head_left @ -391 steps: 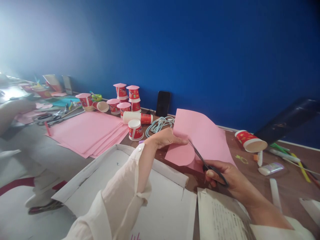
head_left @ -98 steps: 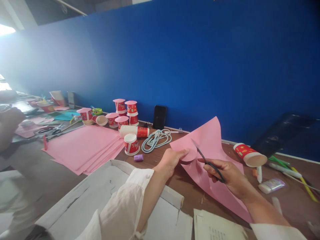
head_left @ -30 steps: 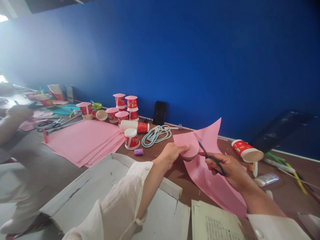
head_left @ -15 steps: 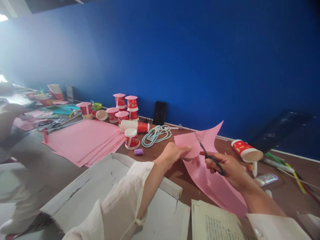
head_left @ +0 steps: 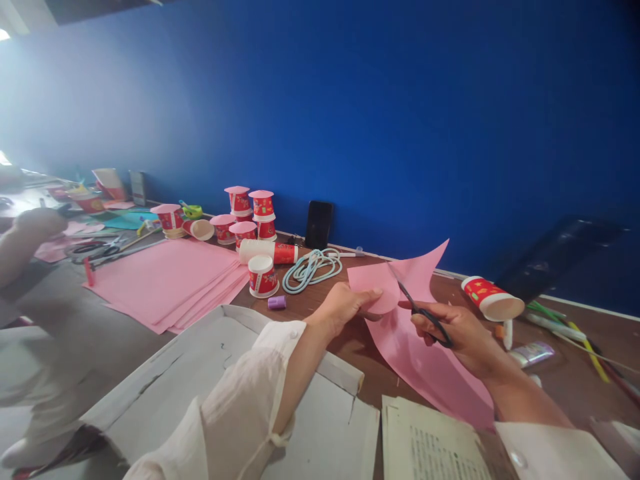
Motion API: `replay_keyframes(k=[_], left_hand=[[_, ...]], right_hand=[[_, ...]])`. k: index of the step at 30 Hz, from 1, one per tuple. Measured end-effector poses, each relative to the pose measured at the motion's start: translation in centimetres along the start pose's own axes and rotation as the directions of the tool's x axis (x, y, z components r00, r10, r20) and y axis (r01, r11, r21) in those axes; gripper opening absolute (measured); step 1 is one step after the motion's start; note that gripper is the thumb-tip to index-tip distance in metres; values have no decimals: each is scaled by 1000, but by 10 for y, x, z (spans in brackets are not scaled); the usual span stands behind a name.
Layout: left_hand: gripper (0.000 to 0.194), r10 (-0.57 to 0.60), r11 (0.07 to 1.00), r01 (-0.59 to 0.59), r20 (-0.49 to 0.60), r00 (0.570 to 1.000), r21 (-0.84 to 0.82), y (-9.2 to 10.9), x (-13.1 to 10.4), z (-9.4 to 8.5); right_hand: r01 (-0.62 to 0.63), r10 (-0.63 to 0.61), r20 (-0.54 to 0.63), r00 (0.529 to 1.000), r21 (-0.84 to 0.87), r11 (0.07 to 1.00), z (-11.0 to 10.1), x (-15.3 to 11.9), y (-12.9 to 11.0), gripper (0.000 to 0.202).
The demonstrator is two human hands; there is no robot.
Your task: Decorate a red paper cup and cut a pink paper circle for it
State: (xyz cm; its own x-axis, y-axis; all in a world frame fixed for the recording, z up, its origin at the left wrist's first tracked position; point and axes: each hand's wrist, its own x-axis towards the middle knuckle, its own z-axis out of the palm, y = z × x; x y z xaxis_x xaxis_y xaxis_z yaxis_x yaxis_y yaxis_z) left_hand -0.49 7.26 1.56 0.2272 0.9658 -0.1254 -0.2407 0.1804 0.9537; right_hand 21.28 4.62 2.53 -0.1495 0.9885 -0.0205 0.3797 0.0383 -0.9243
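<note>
Between thumb and fingers, my left hand [head_left: 345, 305] pinches a pink sheet of paper [head_left: 425, 367] by its partly cut, rounded upper-left part. My right hand [head_left: 457, 333] is closed around the handles of black scissors [head_left: 430, 321]. The scissor blades lie in the cut, pointing up and left along the rounded edge. One corner of the sheet curls up behind the blades, and its lower part hangs towards the printed booklet [head_left: 435, 440]. A red paper cup [head_left: 493, 299] lies on its side beyond my right hand.
Left of my hands are a light blue cord bundle [head_left: 313, 270], a purple cap [head_left: 277, 303], red cups with pink discs [head_left: 243, 233] and stacked pink paper [head_left: 170, 280]. A phone [head_left: 319, 225] leans on the blue wall. A white box lid [head_left: 185, 373] lies in front. Another person's hand [head_left: 40, 223] is far left.
My right hand and the scissors have shifted very slightly, still in the cut. My left hand keeps its pinch on the paper. At far left, the other person's hand has moved right.
</note>
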Motion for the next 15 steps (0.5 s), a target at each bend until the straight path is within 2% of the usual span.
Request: replay_keyframes(k=[3,15], left_hand=[[43,-21,1000,21,0,1000,3,0,1,0],[39,-36,994,39,36,999,-104,3,-1,0]], right_hand=[[-49,47,56,997,38,998,-3,1,3,70],[-62,58,56,997,68,996,-6,1,5,68]])
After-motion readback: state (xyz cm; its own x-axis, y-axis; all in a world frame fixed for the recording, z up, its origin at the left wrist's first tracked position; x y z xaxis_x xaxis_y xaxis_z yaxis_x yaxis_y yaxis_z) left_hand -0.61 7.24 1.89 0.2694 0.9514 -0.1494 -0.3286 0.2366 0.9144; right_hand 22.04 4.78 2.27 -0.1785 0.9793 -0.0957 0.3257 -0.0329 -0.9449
